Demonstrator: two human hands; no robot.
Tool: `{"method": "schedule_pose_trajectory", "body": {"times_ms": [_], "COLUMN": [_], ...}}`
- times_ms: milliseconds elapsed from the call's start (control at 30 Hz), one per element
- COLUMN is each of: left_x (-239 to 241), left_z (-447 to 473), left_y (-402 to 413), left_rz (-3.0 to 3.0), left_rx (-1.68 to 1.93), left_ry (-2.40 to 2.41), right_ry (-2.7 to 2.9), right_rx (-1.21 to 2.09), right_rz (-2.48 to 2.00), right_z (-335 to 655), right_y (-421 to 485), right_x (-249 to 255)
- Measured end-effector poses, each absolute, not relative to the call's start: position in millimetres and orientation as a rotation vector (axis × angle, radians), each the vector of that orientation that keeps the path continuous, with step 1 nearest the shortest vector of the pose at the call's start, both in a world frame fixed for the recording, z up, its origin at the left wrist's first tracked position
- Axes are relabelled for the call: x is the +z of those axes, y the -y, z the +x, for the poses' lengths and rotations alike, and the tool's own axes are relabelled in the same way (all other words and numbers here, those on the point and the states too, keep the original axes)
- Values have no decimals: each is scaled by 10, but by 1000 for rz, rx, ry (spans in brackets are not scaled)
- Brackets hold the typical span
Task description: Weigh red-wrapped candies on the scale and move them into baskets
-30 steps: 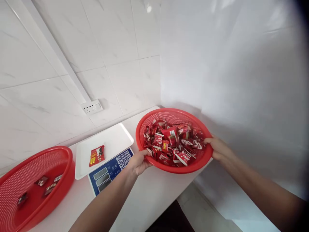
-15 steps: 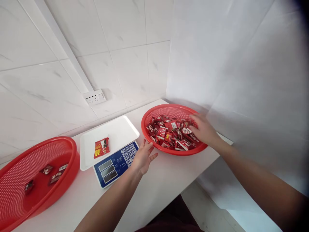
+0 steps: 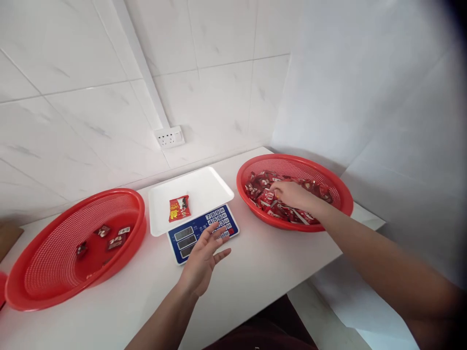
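My right hand point(image 3: 295, 195) reaches into the right red basket point(image 3: 337, 209), its fingers bent together among small red wrapped snack packets point(image 3: 267, 197). A speck of orange shows at the fingertips, but what they pinch cannot be made out. My left hand point(image 3: 204, 257) is open with fingers spread, in front of the blue keypad of a weighing scale point(image 3: 199, 228), holding nothing. On the scale's white tray point(image 3: 204, 184) lies one larger red and yellow packet point(image 3: 179, 208).
At left stands a second red basket point(image 3: 47, 262) with several small dark-red packets point(image 3: 116, 242) at its bottom. A wall socket point(image 3: 170, 137) sits above the white table point(image 3: 248, 272). Part of a brown box point(image 3: 9, 238) shows at the far left. The wall closes off the right side.
My right hand has moved from the basket's right rim leftward, down into the packets, and its fingers have closed. My left hand has drawn back from the basket's rim. The view has swung left.
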State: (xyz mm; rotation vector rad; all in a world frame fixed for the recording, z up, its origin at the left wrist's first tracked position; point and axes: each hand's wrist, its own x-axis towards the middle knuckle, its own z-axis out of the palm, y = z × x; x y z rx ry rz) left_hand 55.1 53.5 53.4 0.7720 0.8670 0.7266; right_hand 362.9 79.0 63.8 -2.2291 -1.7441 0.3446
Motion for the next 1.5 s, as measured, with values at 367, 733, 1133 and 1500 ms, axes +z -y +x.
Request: {"method": "schedule_pose_trajectory", "body": {"times_ms": [367,733,1133,1500], "left_x": [548,346,357,356], "left_z": [268,-47,27,-7], "left_y": [-412,-469,-464,-498], "left_rz": [1163,1151,1203,1266], "left_rx": [772,784,766,680], "left_ry": [-834,-946,-910,-968], "right_ry": [1577,1536,1956,1827], "right_rx": [784,492,376,64], "right_rz": [-1497,-1656,-1675,-2130], "right_z": [2216,2962,2543,4450], "right_y": [-1210,-1247,-1071,-445], "right_x": [783,715,851,1494]}}
